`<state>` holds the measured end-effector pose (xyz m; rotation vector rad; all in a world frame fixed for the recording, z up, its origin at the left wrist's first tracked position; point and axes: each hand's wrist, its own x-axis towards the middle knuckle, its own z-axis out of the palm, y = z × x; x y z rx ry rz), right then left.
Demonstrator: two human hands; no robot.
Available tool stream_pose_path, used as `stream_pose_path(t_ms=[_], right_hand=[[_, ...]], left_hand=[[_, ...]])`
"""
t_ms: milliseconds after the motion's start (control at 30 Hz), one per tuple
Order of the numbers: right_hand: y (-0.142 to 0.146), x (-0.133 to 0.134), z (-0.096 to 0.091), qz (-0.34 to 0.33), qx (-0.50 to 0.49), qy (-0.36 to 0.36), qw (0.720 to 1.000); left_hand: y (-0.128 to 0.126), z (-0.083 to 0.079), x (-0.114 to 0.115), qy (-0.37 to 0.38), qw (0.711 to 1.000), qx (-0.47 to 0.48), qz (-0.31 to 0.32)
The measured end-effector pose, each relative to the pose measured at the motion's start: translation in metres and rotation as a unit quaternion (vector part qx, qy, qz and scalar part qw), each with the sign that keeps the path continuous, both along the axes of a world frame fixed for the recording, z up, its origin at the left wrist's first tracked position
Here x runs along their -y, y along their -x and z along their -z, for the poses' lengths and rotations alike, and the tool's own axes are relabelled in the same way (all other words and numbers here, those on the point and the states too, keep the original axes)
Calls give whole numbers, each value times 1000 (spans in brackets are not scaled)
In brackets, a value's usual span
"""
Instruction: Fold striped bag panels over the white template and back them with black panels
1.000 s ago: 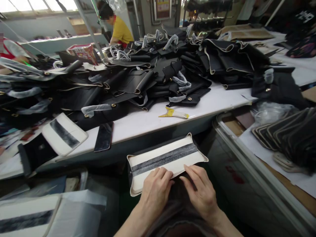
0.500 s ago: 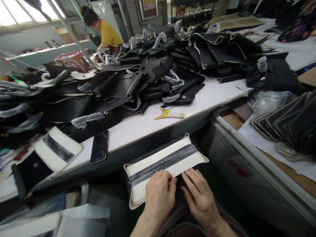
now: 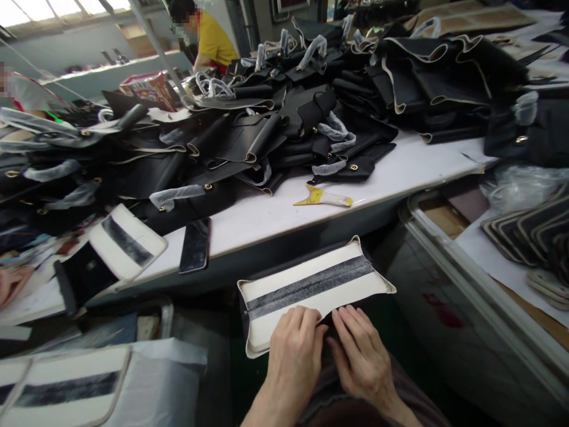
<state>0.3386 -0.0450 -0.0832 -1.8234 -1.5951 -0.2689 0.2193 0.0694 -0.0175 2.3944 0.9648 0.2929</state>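
Note:
A black bag piece (image 3: 311,286) with a white bottom and a dark grey stripe along its middle is held over my lap. Its corners stick up with pale raw edges. My left hand (image 3: 294,347) is closed on the near edge, thumb and fingertips pinching it left of centre. Close beside it, my right hand (image 3: 365,354) has its fingers curled over the same edge, thumb below. Black material shows between the two hands. The fingertips' undersides are hidden.
A white table (image 3: 258,222) ahead bears a heap of black bag parts (image 3: 249,136), a yellow-and-white tool (image 3: 323,196) and a phone (image 3: 195,245). White striped panels (image 3: 66,388) lie lower left. A bin (image 3: 448,279) stands at right. A person in yellow (image 3: 216,41) is behind.
The view has shifted, so the table and heap sit further right in the picture. My hands keep their hold on the edge; the left fingers have moved slightly along it toward the right hand.

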Motion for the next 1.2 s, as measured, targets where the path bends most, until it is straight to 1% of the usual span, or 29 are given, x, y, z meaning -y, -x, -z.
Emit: stream_pose_path(t_ms=[167, 300, 400, 567, 767, 867, 1000, 1200], right_hand=[[6, -3, 6, -2, 19, -1, 1000], [14, -6, 8, -12, 32, -13, 999], [22, -9, 7, -21, 31, -3, 999], [33, -13, 8, -44, 35, 0, 998], [44, -19, 10, -67, 56, 4, 996], [49, -21, 10, -82, 63, -6, 995], [56, -25, 11, -102, 71, -14, 992], [68, -33, 6, -101, 62, -30, 992]], left_hand=[[27, -7, -7, -18, 999, -37, -17], [47, -6, -8, -37, 997, -42, -49], [54, -4, -8, -35, 997, -38, -64], [58, -4, -8, -38, 996, 20, -79], [69, 1, -6, -15, 983, 80, -163], [76, 4, -5, -5, 977, 106, -185], [88, 11, -5, -11, 972, 137, -190], [102, 26, -6, -9, 975, 152, -160]])
